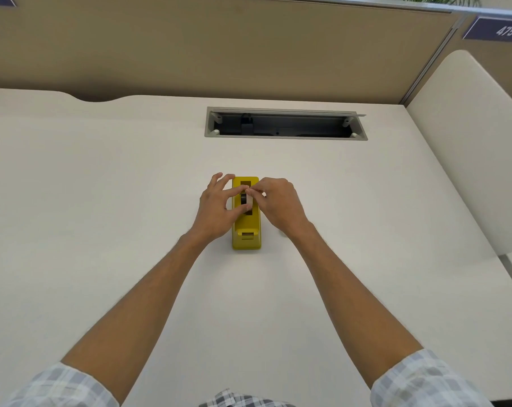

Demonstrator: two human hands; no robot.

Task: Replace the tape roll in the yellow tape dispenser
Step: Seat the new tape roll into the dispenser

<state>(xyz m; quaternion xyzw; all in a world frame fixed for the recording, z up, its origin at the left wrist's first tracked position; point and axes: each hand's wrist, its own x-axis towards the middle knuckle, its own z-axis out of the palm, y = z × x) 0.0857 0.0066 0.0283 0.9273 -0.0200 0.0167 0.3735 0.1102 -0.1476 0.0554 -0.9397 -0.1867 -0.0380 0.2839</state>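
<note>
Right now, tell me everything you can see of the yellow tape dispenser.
The yellow tape dispenser stands upright on the white desk, its long axis running away from the camera, cutter end nearest. It looks like glossy plastic, blocky with rounded corners. A slot in its top holds a tape roll, pale tape on a dark core, sitting on edge. The left hand and right hand flank it, fingers pinching the roll. Whether the roll is fully seated cannot be told.

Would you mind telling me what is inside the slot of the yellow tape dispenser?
A tape roll with a dark core sits in the dispenser; the left hand and right hand pinch it. Its lower half and the spindle are hidden.
</note>
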